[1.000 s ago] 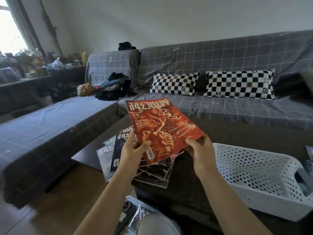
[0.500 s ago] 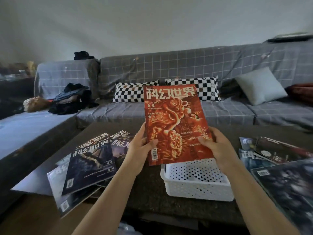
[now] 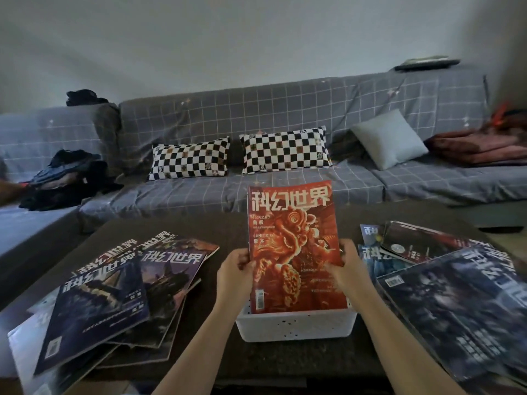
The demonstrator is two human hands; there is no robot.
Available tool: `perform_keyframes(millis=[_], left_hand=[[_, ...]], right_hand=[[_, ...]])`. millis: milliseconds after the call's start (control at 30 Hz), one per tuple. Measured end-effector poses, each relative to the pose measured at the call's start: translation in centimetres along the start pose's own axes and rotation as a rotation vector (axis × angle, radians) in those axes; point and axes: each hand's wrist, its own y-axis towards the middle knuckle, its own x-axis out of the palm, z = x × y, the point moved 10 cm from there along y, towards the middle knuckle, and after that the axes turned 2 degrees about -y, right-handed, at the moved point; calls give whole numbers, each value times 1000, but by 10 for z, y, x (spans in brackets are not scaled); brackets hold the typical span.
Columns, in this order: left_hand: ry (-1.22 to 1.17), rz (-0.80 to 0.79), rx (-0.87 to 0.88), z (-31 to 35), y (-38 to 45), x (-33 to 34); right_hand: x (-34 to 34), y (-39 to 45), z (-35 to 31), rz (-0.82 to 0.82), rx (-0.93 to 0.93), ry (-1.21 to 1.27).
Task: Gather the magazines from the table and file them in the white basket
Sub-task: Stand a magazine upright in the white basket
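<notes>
A red magazine (image 3: 293, 246) stands upright with its lower edge down inside the white basket (image 3: 296, 326), which sits at the table's near middle. My left hand (image 3: 235, 270) grips the magazine's left edge and my right hand (image 3: 349, 267) grips its right edge. A fanned pile of dark magazines (image 3: 114, 297) lies on the table to the left of the basket. Another pile of dark magazines (image 3: 456, 289) lies to the right. The magazine hides most of the basket's inside.
The dark coffee table (image 3: 216, 363) holds everything. Behind it runs a grey checked sofa (image 3: 256, 121) with two black-and-white checkered cushions (image 3: 189, 162), a grey pillow (image 3: 389, 139), a red blanket (image 3: 482, 148) and a heap of dark clothes (image 3: 65, 178).
Both hands carried the red magazine from above the left pile rightward, turned it upright and lowered its bottom edge into the basket. The view swung right with it.
</notes>
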Motion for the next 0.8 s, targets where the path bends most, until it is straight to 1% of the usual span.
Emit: perform_keyframes(millis=[67,133,300,500,700,733,800], left_hand=[[82,12,14,-5,0,1],[116,22,20,-7,3,1],[113,23,10,-4,25,5],[100,6,-7,-8,49,15],[263,-16,-37,-12,64,24],[332,-8,-23,-11,65,24],[434,13,-14,-13,65,23]], right_hand=[[5,1,3,-3,-43,-84],[8,5,4,0,-79,-147],[12,23,1,11,-89,-189],[13,48,-4,41,-169,-286],[13,66,-7,72,-195,-347],[11,67,-7,89,-196,-394],[3,71,-7,171,-201,-572]])
